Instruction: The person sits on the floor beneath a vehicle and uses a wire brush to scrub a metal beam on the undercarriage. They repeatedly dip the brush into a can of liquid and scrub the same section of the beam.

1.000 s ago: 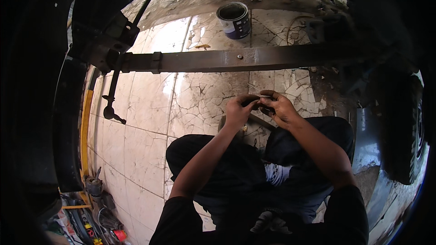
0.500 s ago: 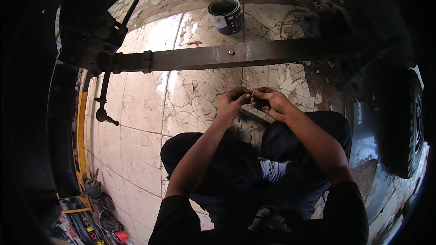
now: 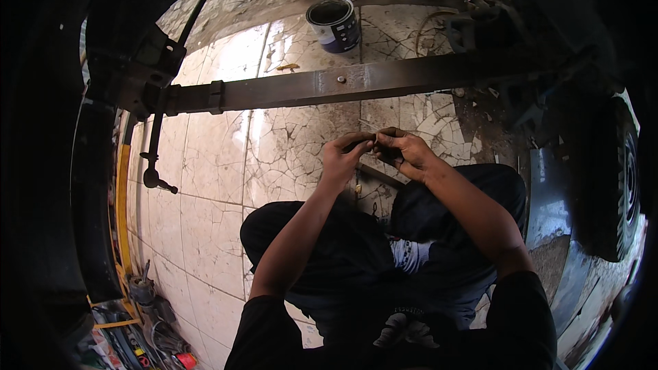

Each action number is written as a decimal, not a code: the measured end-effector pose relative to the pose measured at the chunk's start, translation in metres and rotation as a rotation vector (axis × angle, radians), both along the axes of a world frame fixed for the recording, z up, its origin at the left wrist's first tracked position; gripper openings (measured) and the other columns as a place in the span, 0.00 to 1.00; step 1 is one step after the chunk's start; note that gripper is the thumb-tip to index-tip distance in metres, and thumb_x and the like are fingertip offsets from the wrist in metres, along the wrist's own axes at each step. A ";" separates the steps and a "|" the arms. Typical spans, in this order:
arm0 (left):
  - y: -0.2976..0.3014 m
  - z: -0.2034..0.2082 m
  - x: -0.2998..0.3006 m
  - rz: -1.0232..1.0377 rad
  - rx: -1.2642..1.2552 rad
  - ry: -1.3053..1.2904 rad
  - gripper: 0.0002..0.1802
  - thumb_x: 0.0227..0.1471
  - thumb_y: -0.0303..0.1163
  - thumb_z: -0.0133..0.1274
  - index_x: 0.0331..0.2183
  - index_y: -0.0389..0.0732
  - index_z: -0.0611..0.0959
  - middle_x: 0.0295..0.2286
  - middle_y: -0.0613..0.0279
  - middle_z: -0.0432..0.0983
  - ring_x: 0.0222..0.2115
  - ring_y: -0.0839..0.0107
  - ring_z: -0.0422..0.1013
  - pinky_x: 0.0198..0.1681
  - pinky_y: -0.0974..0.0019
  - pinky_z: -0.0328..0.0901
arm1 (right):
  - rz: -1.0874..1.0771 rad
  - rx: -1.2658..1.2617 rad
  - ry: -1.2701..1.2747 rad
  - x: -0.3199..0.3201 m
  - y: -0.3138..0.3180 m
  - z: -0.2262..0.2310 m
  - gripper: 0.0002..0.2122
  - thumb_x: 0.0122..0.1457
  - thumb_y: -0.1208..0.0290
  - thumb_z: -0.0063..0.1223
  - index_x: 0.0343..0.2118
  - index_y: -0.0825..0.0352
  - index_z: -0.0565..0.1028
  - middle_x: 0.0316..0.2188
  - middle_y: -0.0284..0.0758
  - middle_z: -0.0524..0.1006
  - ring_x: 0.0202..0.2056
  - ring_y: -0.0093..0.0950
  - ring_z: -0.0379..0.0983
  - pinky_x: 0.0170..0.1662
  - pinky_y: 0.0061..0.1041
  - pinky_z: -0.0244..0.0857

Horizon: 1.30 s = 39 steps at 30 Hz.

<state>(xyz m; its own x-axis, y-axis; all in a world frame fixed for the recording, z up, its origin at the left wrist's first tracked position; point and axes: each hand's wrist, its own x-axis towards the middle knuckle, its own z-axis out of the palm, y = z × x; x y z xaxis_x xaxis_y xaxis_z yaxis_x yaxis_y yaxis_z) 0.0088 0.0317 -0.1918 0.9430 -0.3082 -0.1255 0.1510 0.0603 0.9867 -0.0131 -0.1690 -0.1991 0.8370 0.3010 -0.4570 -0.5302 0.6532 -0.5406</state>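
Observation:
My left hand (image 3: 346,155) and my right hand (image 3: 406,154) meet fingertip to fingertip above the cracked tile floor, just in front of my knees. Both hands are closed in a pinch. Whatever sits between the fingertips is too small and dark to make out. Dirt or grease darkens the fingers. Beyond them a long rusty metal beam (image 3: 288,90) crosses from left to right, with a small round bolt head (image 3: 341,79) near its middle. Below my hands a dark flat bar (image 3: 381,176) lies on the floor, partly hidden by my right leg.
A paint can (image 3: 334,25) without a lid stands beyond the beam. A rod with a ball joint (image 3: 152,177) hangs at the left. Yellow metal framing (image 3: 123,209) and assorted tools and parts (image 3: 154,322) lie lower left. A tyre (image 3: 627,192) stands at the right beside a metal sheet (image 3: 547,192).
The whole view has shifted slightly, so the can and beam sit a little further left. My hands keep their fingertip pinch, with the right fingers a bit more curled.

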 end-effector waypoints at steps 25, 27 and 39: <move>0.013 0.014 0.008 -0.086 -0.057 0.104 0.12 0.51 0.21 0.68 0.40 0.32 0.87 0.37 0.56 0.85 0.38 0.71 0.80 0.45 0.68 0.73 | 0.216 -0.443 -0.299 0.011 -0.013 0.030 0.14 0.58 0.71 0.69 0.44 0.71 0.81 0.38 0.35 0.84 0.38 0.25 0.82 0.44 0.24 0.77; 0.014 0.014 0.006 -0.082 -0.107 0.068 0.12 0.51 0.21 0.67 0.40 0.32 0.87 0.37 0.56 0.85 0.37 0.71 0.80 0.45 0.68 0.73 | 0.177 -0.533 -0.455 0.008 -0.009 0.040 0.13 0.58 0.73 0.69 0.44 0.71 0.83 0.35 0.36 0.85 0.37 0.24 0.82 0.42 0.23 0.76; 0.051 0.045 0.032 0.569 -0.088 -0.111 0.14 0.55 0.34 0.68 0.39 0.34 0.87 0.32 0.62 0.84 0.32 0.76 0.77 0.37 0.70 0.71 | -0.365 -1.187 -0.869 0.034 0.016 0.097 0.05 0.55 0.76 0.69 0.35 0.64 0.84 0.32 0.35 0.86 0.34 0.23 0.83 0.41 0.24 0.76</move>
